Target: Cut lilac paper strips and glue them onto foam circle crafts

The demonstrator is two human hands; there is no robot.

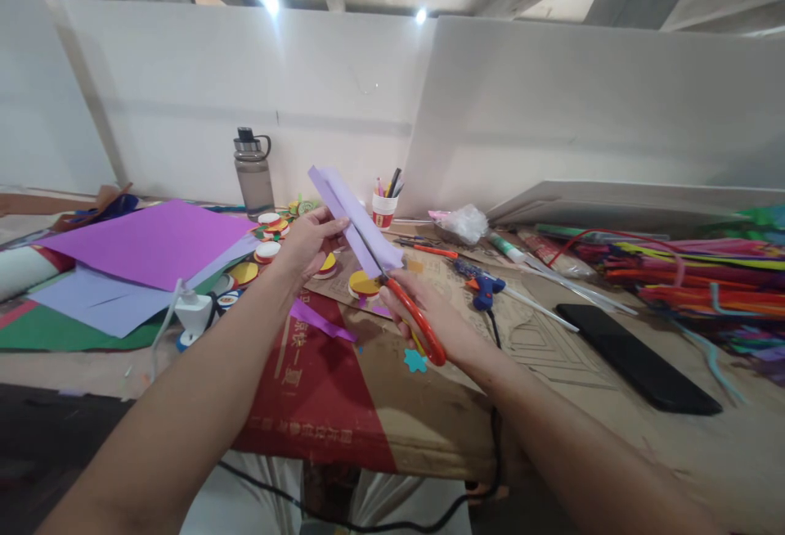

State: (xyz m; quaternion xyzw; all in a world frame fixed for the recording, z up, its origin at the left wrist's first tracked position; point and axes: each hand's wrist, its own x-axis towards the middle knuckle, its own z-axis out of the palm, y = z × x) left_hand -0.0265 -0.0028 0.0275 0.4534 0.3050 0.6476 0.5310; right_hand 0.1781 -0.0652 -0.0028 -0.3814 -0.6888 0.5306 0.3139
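Between my hands, above the table, is a folded sheet of lilac paper (352, 204), tilted up to the left. My left hand (312, 242) pinches its left edge between thumb and fingers. In my right hand (414, 302) is a pair of scissors (423, 329) with red handles. Their blades lie along the paper, partly hidden by it, and a slit or fold line runs up the sheet. Below my hands lie a purple paper strip (322, 321), a turquoise paper shape (415, 361) and a yellow-topped disc (361, 284).
Coloured paper sheets (159, 245), a white plug (194, 312) and a water bottle (253, 179) are at left. A pen cup (384, 209) stands behind. To the right are a blue glue gun (484, 289), its cable hanging down, a black phone (634, 359) and pipe cleaners (687, 273).
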